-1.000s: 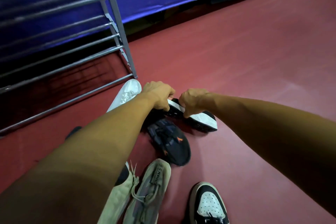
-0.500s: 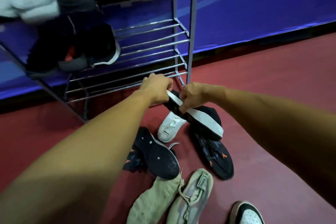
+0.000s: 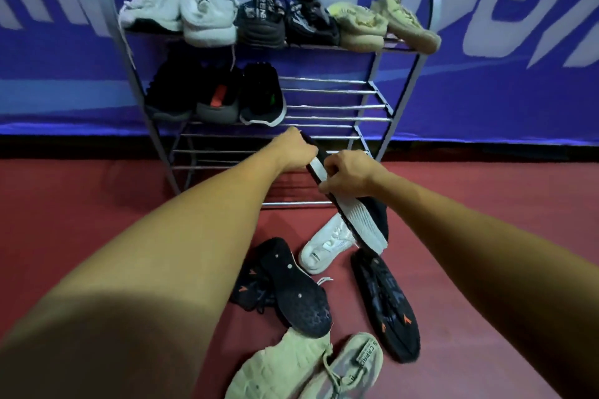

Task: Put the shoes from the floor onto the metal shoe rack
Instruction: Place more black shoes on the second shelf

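Observation:
A black shoe with a white sole (image 3: 362, 223) hangs off the floor, tilted on its side, in front of the metal shoe rack (image 3: 327, 106). My left hand (image 3: 293, 152) grips its far end and my right hand (image 3: 348, 175) grips its middle. On the red floor below lie a white sneaker (image 3: 325, 244), a black shoe turned sole up (image 3: 293, 285), a black shoe with orange marks (image 3: 387, 304) and two beige shoes (image 3: 304, 369). Several shoes fill the rack's top shelf; three dark shoes (image 3: 215, 94) sit at the left of the second shelf.
The rack stands against a blue banner wall (image 3: 518, 74). The right part of its second shelf and its lower shelves show bare bars. Red floor (image 3: 486, 204) stretches to the right of the rack.
Both hands lifted the black white-soled shoe off the floor and carried it up toward the rack. The view rose from the floor until the whole rack showed.

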